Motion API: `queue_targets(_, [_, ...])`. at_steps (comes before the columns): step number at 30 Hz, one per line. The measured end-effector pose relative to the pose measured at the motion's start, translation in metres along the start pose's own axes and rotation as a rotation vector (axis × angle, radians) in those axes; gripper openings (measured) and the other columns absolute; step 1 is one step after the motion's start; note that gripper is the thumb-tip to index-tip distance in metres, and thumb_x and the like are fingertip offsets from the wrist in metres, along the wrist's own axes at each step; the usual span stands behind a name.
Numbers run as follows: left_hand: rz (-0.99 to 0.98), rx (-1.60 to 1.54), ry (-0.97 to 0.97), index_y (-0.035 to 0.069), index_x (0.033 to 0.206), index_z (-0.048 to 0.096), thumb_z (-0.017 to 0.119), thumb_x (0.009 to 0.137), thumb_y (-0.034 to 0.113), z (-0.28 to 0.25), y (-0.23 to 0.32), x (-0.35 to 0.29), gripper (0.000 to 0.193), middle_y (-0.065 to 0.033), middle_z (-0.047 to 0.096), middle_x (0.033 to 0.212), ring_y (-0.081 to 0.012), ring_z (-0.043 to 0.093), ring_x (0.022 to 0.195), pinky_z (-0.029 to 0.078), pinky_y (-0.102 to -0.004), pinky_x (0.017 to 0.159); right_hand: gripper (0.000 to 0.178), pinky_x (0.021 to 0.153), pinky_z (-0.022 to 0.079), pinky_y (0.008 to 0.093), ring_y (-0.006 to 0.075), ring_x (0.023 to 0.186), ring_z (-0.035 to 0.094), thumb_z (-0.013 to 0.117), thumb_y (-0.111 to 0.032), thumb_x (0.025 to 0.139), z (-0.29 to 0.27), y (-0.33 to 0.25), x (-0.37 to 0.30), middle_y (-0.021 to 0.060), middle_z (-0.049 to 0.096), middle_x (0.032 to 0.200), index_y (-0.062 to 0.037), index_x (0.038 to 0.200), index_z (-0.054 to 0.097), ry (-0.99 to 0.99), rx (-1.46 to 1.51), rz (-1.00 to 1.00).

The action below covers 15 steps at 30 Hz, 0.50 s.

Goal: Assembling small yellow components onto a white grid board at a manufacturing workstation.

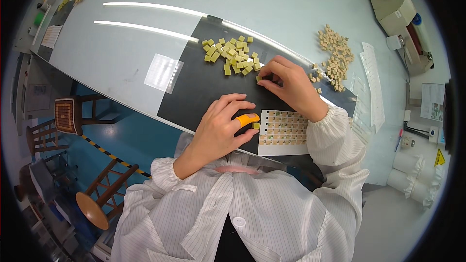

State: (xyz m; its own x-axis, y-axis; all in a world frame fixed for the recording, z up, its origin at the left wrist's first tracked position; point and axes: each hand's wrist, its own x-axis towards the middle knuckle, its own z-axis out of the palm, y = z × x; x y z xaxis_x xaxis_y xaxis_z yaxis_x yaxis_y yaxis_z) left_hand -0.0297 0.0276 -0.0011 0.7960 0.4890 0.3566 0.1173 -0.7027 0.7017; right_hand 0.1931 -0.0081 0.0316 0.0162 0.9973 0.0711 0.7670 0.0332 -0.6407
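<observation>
My left hand [224, 121] rests over the near edge of the black mat [182, 97], an orange cot on one finger. Its thumb and covered finger close on a yellow-green cube [256, 125], just beside a white sheet [284, 151] printed with rows of small pictures. Farther off and to the right, my right hand [291, 83] pinches another yellow-green cube [259, 79] between thumb and fingertips. That cube is partly hidden by the fingers. Past both hands lies a loose heap of yellow-green cubes [234, 54].
Smaller beige cubes [337, 58] are heaped at the right, some spilling onto the mat. A clear square film [164, 73] lies left of the mat. White strips [372, 87] run along the table's right side. A beige machine [391, 2] stands at far right; wooden stools [99, 204] are at left.
</observation>
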Motion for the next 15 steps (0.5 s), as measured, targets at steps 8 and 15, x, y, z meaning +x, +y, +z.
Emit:
queue_targets(8, [-0.010,0.004,0.000,0.005,0.089,0.075,0.082,0.069,0.013,0.000,0.001,0.000,0.023,-0.0054,0.067,0.110,-0.0277,0.057,0.116,0.048,-0.0406,0.095,0.015,0.064,0.050,0.0269,0.0153,0.072,0.059,0.073,-0.003,0.081,-0.012,0.000,0.010,0.0055,0.060,0.087,-0.0012,0.094,0.064,-0.056,0.108,-0.030])
queue_targets(15, [-0.017,0.004,-0.010,0.004,0.090,0.075,0.082,0.069,0.013,0.000,0.001,0.000,0.024,-0.0057,0.068,0.111,-0.0282,0.057,0.116,0.048,-0.0415,0.096,0.017,0.062,0.049,0.0262,0.0141,0.070,0.058,0.074,-0.003,0.081,-0.012,0.008,0.023,0.0049,0.059,0.088,-0.0017,0.094,0.064,0.014,0.054,-0.098])
